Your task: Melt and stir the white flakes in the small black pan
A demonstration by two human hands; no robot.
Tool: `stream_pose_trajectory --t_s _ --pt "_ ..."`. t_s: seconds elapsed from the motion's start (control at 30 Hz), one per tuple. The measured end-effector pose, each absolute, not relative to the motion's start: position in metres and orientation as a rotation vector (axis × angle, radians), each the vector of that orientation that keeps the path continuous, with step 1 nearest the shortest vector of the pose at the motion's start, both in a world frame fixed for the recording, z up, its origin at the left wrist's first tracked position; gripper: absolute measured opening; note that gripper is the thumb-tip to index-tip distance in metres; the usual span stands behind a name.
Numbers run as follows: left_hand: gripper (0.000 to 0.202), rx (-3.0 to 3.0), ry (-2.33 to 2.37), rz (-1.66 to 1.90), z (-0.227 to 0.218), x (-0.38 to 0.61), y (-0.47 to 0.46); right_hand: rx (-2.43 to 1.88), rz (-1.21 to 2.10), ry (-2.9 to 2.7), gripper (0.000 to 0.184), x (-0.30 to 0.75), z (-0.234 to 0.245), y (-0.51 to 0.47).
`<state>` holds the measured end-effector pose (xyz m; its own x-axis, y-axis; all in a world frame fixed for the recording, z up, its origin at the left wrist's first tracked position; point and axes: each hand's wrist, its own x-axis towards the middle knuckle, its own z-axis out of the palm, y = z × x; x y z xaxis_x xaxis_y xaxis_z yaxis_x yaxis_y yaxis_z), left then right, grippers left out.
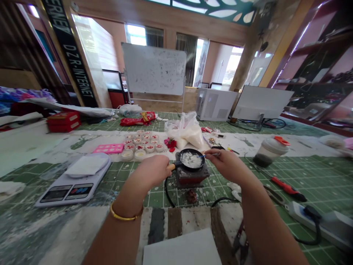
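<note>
My left hand (153, 170) is closed round the wooden handle of a small black pan (192, 160). The pan sits on a small electric hot plate (191, 176) and holds white flakes. My right hand (224, 162) pinches a thin stirring tool (209, 155) whose tip reaches into the pan from the right. A gold bangle (124, 216) circles my left wrist.
A digital scale (73, 184) with a white dish lies at the left. Behind the pan are several small filled cups (142, 145), a pink mould (109, 148), a plastic bag of white flakes (187, 132), a lidded jar (268, 151), an orange-handled tool (288, 188) and a power strip (320, 221).
</note>
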<state>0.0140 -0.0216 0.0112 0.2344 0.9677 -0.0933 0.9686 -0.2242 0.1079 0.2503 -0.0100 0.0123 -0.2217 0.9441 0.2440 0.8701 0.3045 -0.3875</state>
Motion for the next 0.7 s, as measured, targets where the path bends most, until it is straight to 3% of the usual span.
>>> stream_pose_trajectory --t_s 0.27,0.5,0.7 --pt "0.024 2.356 1.843 -0.003 0.011 0.014 -0.02 -1.411 0.492 -2.233 0.032 0.248 0.015 -0.02" --pt "0.026 2.348 1.84 0.022 0.012 0.015 -0.022 -1.6 0.223 -2.146 0.029 0.249 0.01 -0.008" --pt "0.032 2.309 1.843 -0.001 0.013 0.018 -0.023 -1.438 0.321 -2.234 0.029 0.241 0.011 -0.015"
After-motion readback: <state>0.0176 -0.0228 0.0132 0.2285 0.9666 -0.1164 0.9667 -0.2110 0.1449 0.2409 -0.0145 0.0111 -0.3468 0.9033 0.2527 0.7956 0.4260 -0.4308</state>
